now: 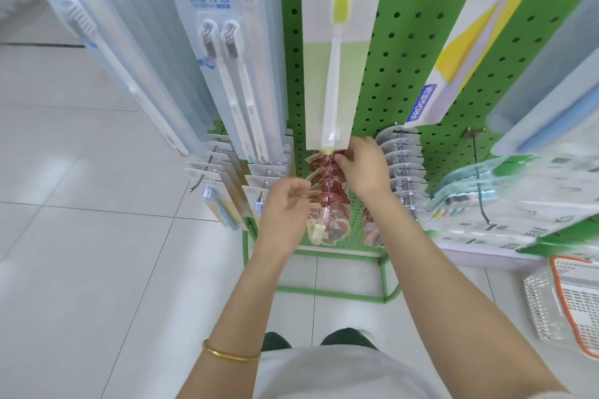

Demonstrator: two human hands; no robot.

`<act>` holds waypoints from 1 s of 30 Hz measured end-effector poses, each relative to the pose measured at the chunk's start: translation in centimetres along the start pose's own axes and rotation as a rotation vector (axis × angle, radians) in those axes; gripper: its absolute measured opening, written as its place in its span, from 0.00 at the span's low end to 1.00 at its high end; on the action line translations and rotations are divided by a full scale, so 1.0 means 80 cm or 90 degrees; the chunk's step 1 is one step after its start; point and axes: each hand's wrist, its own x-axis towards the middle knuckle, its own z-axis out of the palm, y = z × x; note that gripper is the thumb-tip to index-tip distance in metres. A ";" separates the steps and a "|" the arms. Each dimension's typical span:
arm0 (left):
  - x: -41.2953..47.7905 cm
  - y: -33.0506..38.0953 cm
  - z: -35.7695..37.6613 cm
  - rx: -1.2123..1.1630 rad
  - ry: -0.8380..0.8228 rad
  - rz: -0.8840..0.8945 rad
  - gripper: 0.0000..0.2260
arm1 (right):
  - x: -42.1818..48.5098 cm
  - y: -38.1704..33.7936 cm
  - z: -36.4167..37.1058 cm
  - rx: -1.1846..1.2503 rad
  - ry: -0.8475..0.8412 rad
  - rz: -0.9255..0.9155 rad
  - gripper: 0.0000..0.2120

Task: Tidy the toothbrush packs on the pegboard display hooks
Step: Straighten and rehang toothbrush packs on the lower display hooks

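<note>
Setting: white tiled floor (81,236) under me, with a green pegboard (405,52) stand rising straight ahead, seen from above by the head camera.
Red packs: a row of red toothbrush packs (329,191) hangs on one hook (330,178) low at the middle of the board, fanned out along it from far to near.
Left hand: my left hand (285,207) is at the near left edge of that row, thumb and fingers pinched on the corner of one or two packs.
Right hand: my right hand (364,165) reaches to the far end of the same hook, fingers curled down onto the top of the rearmost red packs; whether they truly grip one I cannot tell.
Upper packs: a tall pack with a yellow-headed brush (338,52) hangs just above my right hand, and a twin-brush pack (223,58) hangs to its left.
Neighbours: clear-carded packs (405,168) fill the hook just right of the red row; pale packs (223,178) sit on hooks to the left.
Wrist: a gold bangle (230,355) circles my left forearm.
Floor right: a white basket (551,308) lies near the stand's foot.
</note>
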 end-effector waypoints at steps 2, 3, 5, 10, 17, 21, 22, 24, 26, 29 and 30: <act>-0.002 0.001 0.003 0.003 0.004 -0.006 0.13 | 0.004 0.001 -0.003 -0.001 -0.014 -0.002 0.08; -0.003 0.002 0.004 0.003 0.006 -0.007 0.14 | 0.005 0.002 -0.004 -0.001 -0.022 -0.004 0.08; -0.004 0.003 0.007 0.004 0.009 -0.007 0.14 | 0.005 0.003 -0.006 0.011 -0.029 -0.005 0.07; -0.005 0.007 0.011 0.011 0.010 0.005 0.12 | -0.007 0.006 -0.007 0.054 0.006 -0.016 0.05; -0.010 0.004 0.014 0.011 0.011 0.013 0.17 | -0.021 0.008 -0.015 0.100 0.058 0.006 0.05; -0.013 0.003 0.012 0.013 -0.007 0.031 0.18 | -0.039 0.011 -0.021 0.105 0.094 0.021 0.04; -0.014 0.003 0.012 0.014 -0.012 0.035 0.18 | -0.045 0.011 -0.021 0.104 0.103 0.026 0.04; -0.015 0.001 0.010 0.007 -0.024 0.036 0.16 | -0.056 0.011 -0.021 0.096 0.120 0.038 0.04; -0.017 -0.001 0.008 0.002 -0.037 0.036 0.14 | -0.068 0.010 -0.022 0.099 0.145 0.056 0.04; -0.021 -0.005 0.005 0.003 -0.057 0.045 0.14 | -0.087 0.008 -0.021 0.118 0.191 0.092 0.04; -0.023 -0.007 0.004 0.003 -0.066 0.053 0.14 | -0.094 0.008 -0.020 0.121 0.204 0.104 0.04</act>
